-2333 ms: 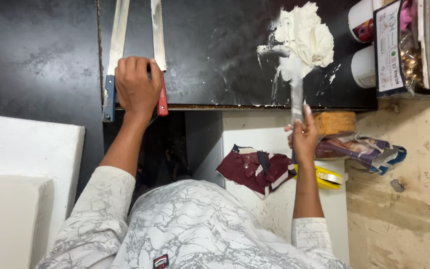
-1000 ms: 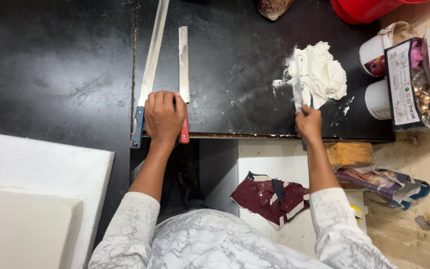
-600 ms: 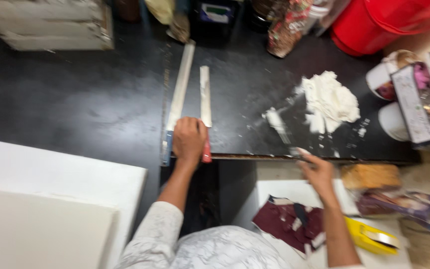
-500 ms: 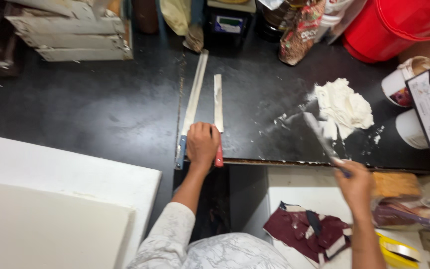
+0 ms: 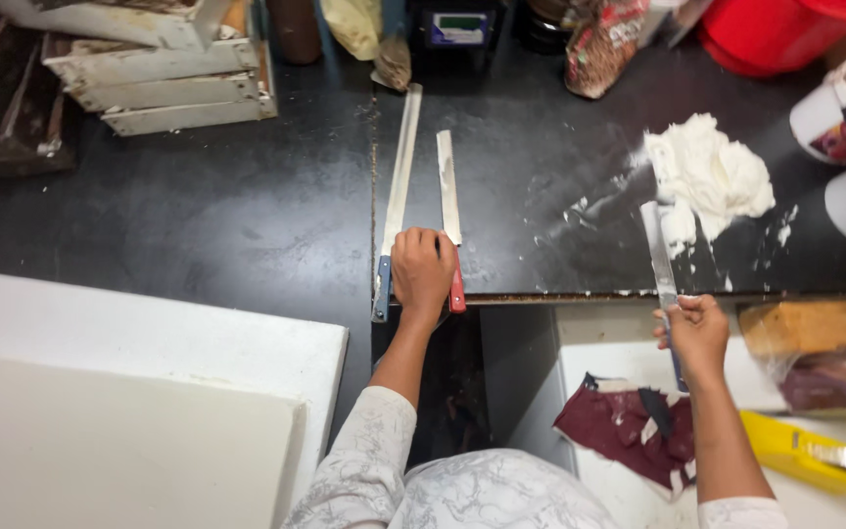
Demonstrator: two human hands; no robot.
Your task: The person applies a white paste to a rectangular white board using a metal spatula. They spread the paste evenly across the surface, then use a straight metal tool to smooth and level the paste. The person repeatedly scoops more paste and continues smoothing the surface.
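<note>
My left hand (image 5: 422, 274) rests on the near ends of two long flat blades on the black counter (image 5: 217, 206): a longer one with a blue handle (image 5: 399, 196) and a shorter one with a red handle (image 5: 449, 196). My right hand (image 5: 697, 328) grips the handle of a long spatula (image 5: 658, 257), its blade smeared white and pointing at a heap of white cream (image 5: 712, 176) on the counter. White smears lie between the blades and the heap.
White stacked trays (image 5: 164, 69) stand at the back left, bags and a red bucket (image 5: 775, 34) at the back right, two white cups (image 5: 834, 118) at the right edge. A white box (image 5: 129, 392) is near left; dark red cloth (image 5: 629, 426), yellow tool (image 5: 815, 456) below.
The view tilted up to show more of the counter's back. My right hand drew the spatula back from the cream heap to the counter's near edge. My left hand stayed on the blades.
</note>
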